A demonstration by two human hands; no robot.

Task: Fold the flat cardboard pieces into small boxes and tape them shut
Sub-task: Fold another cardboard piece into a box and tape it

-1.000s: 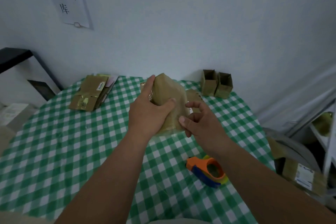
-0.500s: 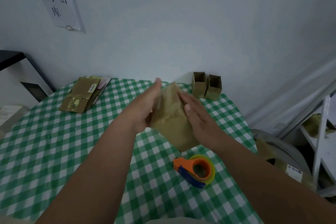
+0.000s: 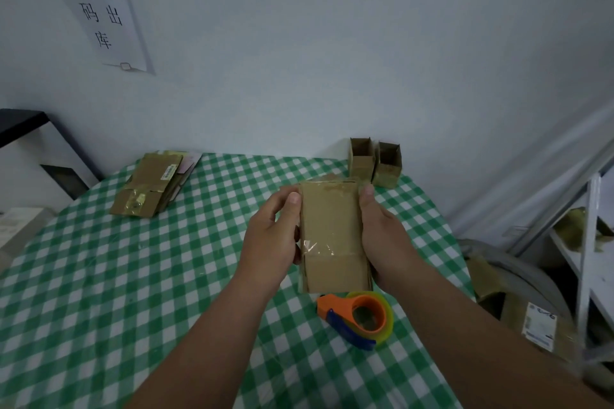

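I hold a flat brown cardboard piece (image 3: 330, 236) upright above the table, its broad face toward me, with clear tape across its middle. My left hand (image 3: 270, 232) grips its left edge, thumb on the front. My right hand (image 3: 382, 236) grips its right edge, thumb near the top corner. An orange and blue tape dispenser (image 3: 358, 317) lies on the checked cloth just below the piece. Two folded small boxes (image 3: 375, 161) stand open-topped at the table's far edge by the wall. A stack of flat cardboard pieces (image 3: 153, 188) lies at the far left.
The round table (image 3: 99, 276) has a green and white checked cloth. A paper sign (image 3: 96, 7) hangs on the wall. At the right stand a white shelf (image 3: 588, 242) and cardboard pieces on the floor (image 3: 531, 319). A black-topped unit (image 3: 20, 123) is at the left.
The cardboard piece has turned from a tilted, bulging shape to flat and upright facing me. Both hands shifted from its top and front to its two side edges.
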